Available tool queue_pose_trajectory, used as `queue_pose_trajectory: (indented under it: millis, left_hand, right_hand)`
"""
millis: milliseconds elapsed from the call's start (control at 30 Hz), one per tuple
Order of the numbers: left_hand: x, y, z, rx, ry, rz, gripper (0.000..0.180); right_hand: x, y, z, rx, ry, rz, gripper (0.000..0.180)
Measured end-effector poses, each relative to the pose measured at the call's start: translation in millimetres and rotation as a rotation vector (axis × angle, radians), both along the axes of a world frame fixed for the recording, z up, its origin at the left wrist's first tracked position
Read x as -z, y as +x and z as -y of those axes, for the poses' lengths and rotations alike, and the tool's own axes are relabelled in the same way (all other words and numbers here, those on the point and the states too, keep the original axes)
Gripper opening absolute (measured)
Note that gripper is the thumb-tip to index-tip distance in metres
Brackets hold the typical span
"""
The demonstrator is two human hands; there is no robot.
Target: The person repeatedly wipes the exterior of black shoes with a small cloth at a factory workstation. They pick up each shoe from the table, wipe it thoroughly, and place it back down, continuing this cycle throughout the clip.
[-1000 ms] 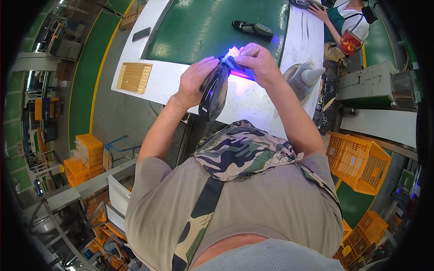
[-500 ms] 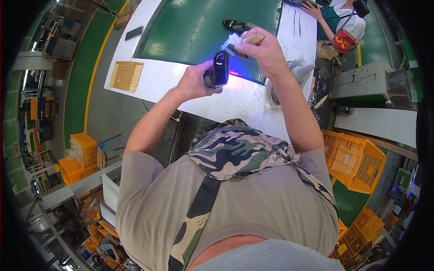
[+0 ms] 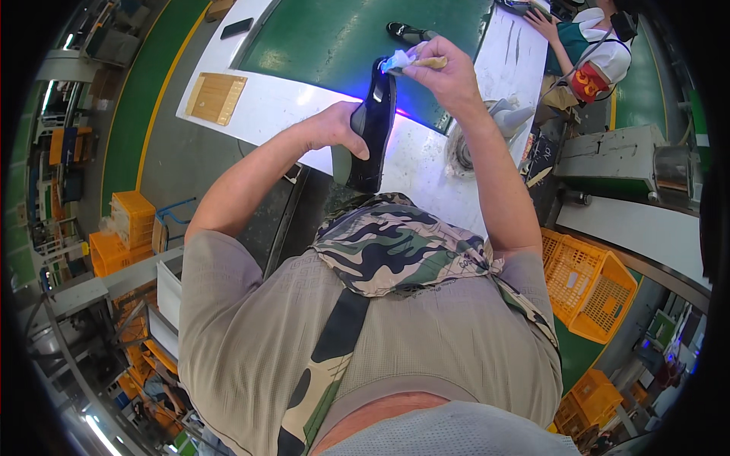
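A glossy black boot (image 3: 372, 114) with a grey side is in my left hand (image 3: 340, 129), whose fingers and thumb wrap around its middle. Its narrow black end points away from me, over the table edge. My right hand (image 3: 447, 74) pinches a crumpled white cloth (image 3: 397, 61) together with a tan, flat-ended handle (image 3: 432, 62). What the handle belongs to is hidden by the fingers and cloth. The cloth touches the far tip of the boot under bluish light. Beyond my right hand, another black boot (image 3: 409, 33) lies on the green belt (image 3: 327, 45).
A white table edge (image 3: 285, 106) runs along the belt, bearing a wooden board (image 3: 216, 98) and a dark phone-like slab (image 3: 236, 28). Near my right forearm stand a pale spouted container (image 3: 511, 118) and a plastic-wrapped round thing (image 3: 459, 157). Another person (image 3: 585, 57) works at far right; orange crates (image 3: 585, 283) stand at right.
The boot has tilted and now shows its full length, reaching closer to my body. My right hand has brought the cloth onto the boot's tip. My view has shifted slightly.
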State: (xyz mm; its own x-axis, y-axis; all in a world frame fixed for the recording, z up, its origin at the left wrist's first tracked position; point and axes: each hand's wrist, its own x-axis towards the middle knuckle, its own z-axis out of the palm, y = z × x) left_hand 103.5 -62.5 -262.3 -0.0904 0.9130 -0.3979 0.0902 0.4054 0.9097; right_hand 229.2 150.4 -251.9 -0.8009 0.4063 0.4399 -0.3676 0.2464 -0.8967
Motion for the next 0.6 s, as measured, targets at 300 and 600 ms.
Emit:
queue_pose_trajectory:
  millis: [300, 600]
  left_hand:
    - [20, 12, 24, -0.219, -0.023, 0.366, 0.054]
    - [31, 38, 55, -0.429, 0.020, 0.515, 0.063]
  right_hand:
    - [27, 12, 28, -0.180, -0.085, 0.104, 0.024]
    - [55, 27, 54, -0.349, -0.102, 0.232, 0.023]
